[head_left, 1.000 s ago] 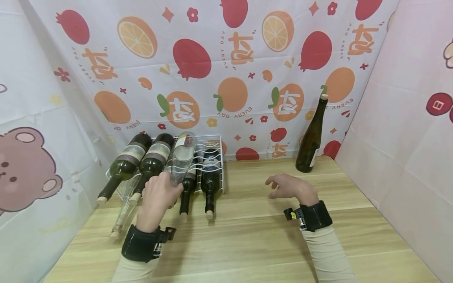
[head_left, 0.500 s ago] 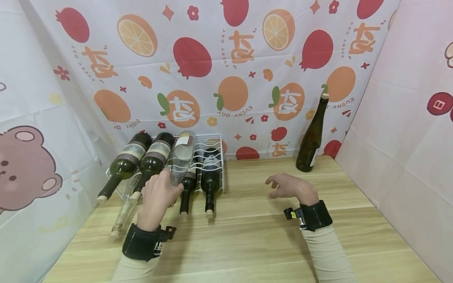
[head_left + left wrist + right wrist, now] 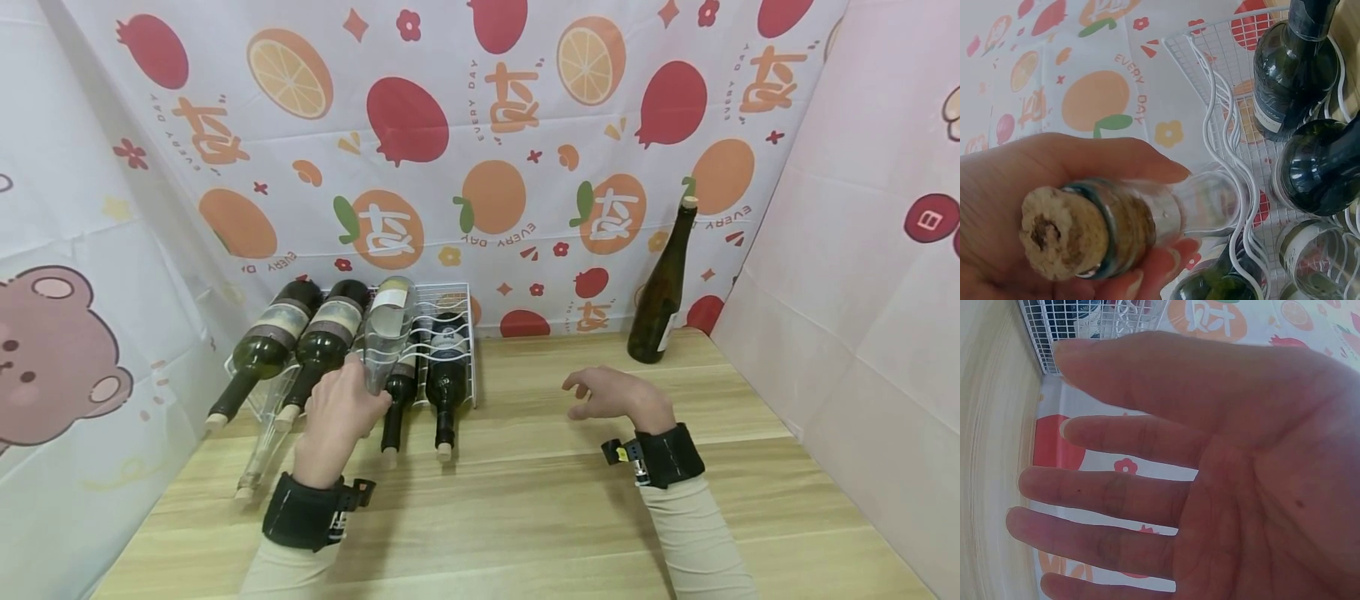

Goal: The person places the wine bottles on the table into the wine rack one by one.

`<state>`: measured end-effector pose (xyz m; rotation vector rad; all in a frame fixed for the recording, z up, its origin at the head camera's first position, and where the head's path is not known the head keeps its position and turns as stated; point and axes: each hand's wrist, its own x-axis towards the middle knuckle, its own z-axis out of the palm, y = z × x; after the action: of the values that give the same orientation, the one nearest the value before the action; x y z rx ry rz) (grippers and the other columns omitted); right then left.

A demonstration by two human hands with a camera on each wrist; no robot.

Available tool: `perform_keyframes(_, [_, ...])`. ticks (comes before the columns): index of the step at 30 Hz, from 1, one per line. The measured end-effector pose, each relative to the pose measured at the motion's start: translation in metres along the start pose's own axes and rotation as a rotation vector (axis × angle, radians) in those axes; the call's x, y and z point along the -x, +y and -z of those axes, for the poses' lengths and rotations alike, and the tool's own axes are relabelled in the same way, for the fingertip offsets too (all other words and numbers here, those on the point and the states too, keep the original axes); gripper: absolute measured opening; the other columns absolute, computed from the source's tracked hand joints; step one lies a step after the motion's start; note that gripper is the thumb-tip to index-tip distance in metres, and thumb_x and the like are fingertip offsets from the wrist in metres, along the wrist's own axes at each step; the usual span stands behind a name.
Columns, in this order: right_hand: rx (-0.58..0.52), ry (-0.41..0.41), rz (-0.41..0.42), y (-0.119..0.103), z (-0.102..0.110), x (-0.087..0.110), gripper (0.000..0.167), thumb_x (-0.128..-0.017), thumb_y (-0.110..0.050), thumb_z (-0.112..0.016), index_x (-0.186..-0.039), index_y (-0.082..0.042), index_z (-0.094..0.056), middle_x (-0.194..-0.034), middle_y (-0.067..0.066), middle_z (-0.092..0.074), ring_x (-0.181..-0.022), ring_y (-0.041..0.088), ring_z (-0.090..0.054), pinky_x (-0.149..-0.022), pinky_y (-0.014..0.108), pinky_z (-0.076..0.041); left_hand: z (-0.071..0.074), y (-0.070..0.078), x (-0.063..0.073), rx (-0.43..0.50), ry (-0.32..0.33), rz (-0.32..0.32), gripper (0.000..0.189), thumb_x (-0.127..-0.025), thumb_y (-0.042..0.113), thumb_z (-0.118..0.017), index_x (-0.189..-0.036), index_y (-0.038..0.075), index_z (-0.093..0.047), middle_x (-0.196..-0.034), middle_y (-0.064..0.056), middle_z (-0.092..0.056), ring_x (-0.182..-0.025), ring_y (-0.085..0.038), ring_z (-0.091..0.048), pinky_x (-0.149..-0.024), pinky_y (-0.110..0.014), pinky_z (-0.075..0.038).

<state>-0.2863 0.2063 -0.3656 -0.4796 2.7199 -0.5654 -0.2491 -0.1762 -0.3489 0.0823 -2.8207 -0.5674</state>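
My left hand point(image 3: 341, 412) grips the neck of a clear glass bottle point(image 3: 388, 321), whose body lies on the upper tier of a white wire rack point(image 3: 471, 367). In the left wrist view the cork point(image 3: 1063, 234) points towards the camera, thumb and fingers curled round the neck. Two dark green bottles point(image 3: 326, 337) lie left of it on the same tier. Below, further dark bottles point(image 3: 446, 379) and a clear bottle point(image 3: 258, 462) lie with their necks towards me. Over the table my right hand point(image 3: 618, 396) holds nothing; its fingers are apart and relaxed in the right wrist view.
An upright dark green corked bottle point(image 3: 660, 292) stands at the back right of the wooden table point(image 3: 525, 500). A fruit-print curtain point(image 3: 502, 108) hangs behind the rack, with pale curtains at both sides.
The clear bottle has turned slightly in my left hand, so its label shows more towards me. My left hand has shifted very little; the right hand has stayed put.
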Motion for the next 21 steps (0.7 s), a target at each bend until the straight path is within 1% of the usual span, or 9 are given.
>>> perform_keyframes(3, [-0.004, -0.003, -0.002, -0.0005, 0.0007, 0.0001, 0.047, -0.094, -0.026, -0.076, -0.137, -0.012, -0.063, -0.128, 0.014, -0.069, -0.113, 0.027, -0.066, -0.094, 0.049, -0.055, 0.0006, -0.0002, -0.0006, -0.004, -0.021, 0.008, 0.041, -0.084, 0.025, -0.075, -0.104, -0.005, -0.055, -0.084, -0.024, -0.066, -0.075, -0.045, -0.066, -0.059, -0.051, -0.05])
perform_keyframes(5, [-0.006, -0.005, -0.003, -0.0007, 0.001, 0.0001, 0.047, -0.094, -0.026, -0.076, -0.137, -0.012, -0.063, -0.128, 0.014, -0.069, -0.113, 0.027, -0.066, -0.095, 0.05, -0.055, 0.001, -0.0007, -0.001, -0.005, -0.047, 0.014, 0.042, -0.086, 0.028, -0.073, -0.104, -0.006, -0.056, -0.085, -0.024, -0.066, -0.075, -0.044, -0.066, -0.06, -0.05, -0.05])
perform_keyframes(8, [-0.007, -0.005, 0.0, -0.0008, 0.0012, 0.0002, 0.047, -0.094, -0.026, -0.076, -0.137, -0.012, -0.063, -0.128, 0.014, -0.069, -0.114, 0.028, -0.066, -0.095, 0.05, -0.055, 0.0017, -0.0012, -0.0016, -0.01, -0.092, 0.002, 0.042, -0.094, 0.032, -0.065, -0.106, -0.007, -0.056, -0.088, -0.027, -0.067, -0.078, -0.045, -0.067, -0.063, -0.051, -0.051])
perform_keyframes(10, [-0.004, -0.004, 0.005, -0.0008, 0.0012, 0.0002, 0.047, -0.094, -0.026, -0.075, -0.137, -0.011, -0.063, -0.128, 0.015, -0.069, -0.114, 0.028, -0.066, -0.095, 0.05, -0.055, 0.0019, -0.0009, -0.0034, -0.002, -0.121, -0.021, 0.038, -0.101, 0.032, -0.055, -0.102, -0.006, -0.058, -0.086, -0.026, -0.067, -0.079, -0.045, -0.068, -0.067, -0.053, -0.052])
perform_keyframes(13, [-0.007, -0.007, 0.009, -0.0006, 0.0008, 0.0002, 0.046, -0.095, -0.026, -0.075, -0.137, -0.011, -0.063, -0.128, 0.015, -0.069, -0.115, 0.028, -0.066, -0.095, 0.05, -0.055, 0.0023, 0.0002, -0.0055, 0.024, -0.18, -0.038, 0.038, -0.108, 0.028, -0.038, -0.094, -0.001, -0.059, -0.074, -0.018, -0.07, -0.073, -0.037, -0.068, -0.071, -0.05, -0.052])
perform_keyframes(15, [-0.013, -0.01, 0.006, -0.0004, 0.0002, 0.0001, 0.046, -0.095, -0.026, -0.074, -0.137, -0.011, -0.063, -0.13, 0.016, -0.068, -0.115, 0.028, -0.066, -0.096, 0.05, -0.055, 0.0024, 0.001, -0.0066, 0.043, -0.216, -0.035, 0.04, -0.109, 0.024, -0.033, -0.087, 0.003, -0.06, -0.062, -0.007, -0.068, -0.065, -0.028, -0.067, -0.07, -0.045, -0.051])
perform_keyframes(17, [-0.016, -0.013, 0.001, -0.0003, -0.0004, -0.0001, 0.045, -0.096, -0.026, -0.073, -0.137, -0.011, -0.063, -0.131, 0.017, -0.068, -0.115, 0.028, -0.065, -0.096, 0.05, -0.055, 0.0025, 0.0015, -0.0062, 0.054, -0.237, -0.022, 0.04, -0.109, 0.022, -0.032, -0.086, 0.004, -0.061, -0.054, -0.001, -0.066, -0.059, -0.021, -0.064, -0.068, -0.04, -0.05])
perform_keyframes(18, [-0.016, -0.013, -0.001, -0.0004, -0.0008, -0.0002, 0.045, -0.096, -0.026, -0.073, -0.137, -0.011, -0.063, -0.131, 0.017, -0.067, -0.115, 0.028, -0.065, -0.096, 0.05, -0.055, 0.0026, 0.0017, -0.006, 0.058, -0.238, -0.02, 0.04, -0.109, 0.022, -0.033, -0.086, 0.005, -0.061, -0.052, 0.001, -0.065, -0.057, -0.019, -0.064, -0.066, -0.038, -0.049])
perform_keyframes(21, [-0.015, -0.013, -0.007, -0.001, -0.0013, -0.0007, 0.044, -0.096, -0.026, -0.073, -0.137, -0.012, -0.063, -0.132, 0.018, -0.067, -0.115, 0.028, -0.065, -0.096, 0.05, -0.055, 0.0031, 0.0016, -0.0049, 0.07, -0.22, -0.02, 0.038, -0.108, 0.022, -0.038, -0.084, 0.005, -0.061, -0.05, 0.002, -0.064, -0.055, -0.017, -0.063, -0.063, -0.036, -0.048])
